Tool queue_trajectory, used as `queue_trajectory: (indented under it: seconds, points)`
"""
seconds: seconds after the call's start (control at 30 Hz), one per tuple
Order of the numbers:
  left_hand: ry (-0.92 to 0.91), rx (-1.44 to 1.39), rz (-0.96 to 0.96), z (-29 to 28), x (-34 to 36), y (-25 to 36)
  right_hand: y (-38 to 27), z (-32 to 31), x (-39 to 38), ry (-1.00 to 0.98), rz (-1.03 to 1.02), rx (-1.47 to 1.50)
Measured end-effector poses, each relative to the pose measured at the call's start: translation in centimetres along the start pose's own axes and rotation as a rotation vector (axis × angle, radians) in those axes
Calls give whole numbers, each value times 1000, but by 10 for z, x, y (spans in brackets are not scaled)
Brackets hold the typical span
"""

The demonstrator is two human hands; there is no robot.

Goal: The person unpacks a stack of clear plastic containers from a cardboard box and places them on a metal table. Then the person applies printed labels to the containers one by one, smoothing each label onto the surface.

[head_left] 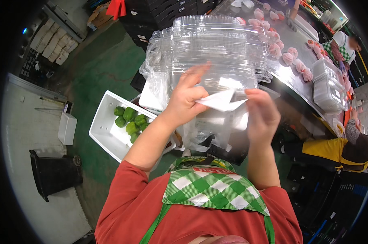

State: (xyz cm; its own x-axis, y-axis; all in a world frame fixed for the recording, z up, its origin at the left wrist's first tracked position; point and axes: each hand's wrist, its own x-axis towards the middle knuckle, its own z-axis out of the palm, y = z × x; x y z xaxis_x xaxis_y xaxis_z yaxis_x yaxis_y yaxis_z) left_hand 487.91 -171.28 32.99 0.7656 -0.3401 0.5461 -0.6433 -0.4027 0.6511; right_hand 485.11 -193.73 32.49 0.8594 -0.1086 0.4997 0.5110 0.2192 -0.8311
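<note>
White sheet (221, 100) — edges between fingers (197, 92)

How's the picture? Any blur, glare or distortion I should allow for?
Head view: right hand smeared by motion blur, left hand somewhat sharper; head view: bright glare streaks on the clear plastic containers; head view: corners black around the rounded fisheye image.
</note>
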Motion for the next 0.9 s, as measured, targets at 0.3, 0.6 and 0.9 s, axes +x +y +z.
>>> queue_trajectory:
  seconds: [0.3, 0.6, 0.9]
  points:
    - [-105, -68, -24, -18, 9, 2, 28, 0, 64, -187, 399, -564]
    - [-102, -86, -41, -21, -1, -10, 85, 37, 94, -322, 401, -867]
    - [-437, 236, -256, -12, 3, -10, 101, 34, 86, -465, 134, -1121]
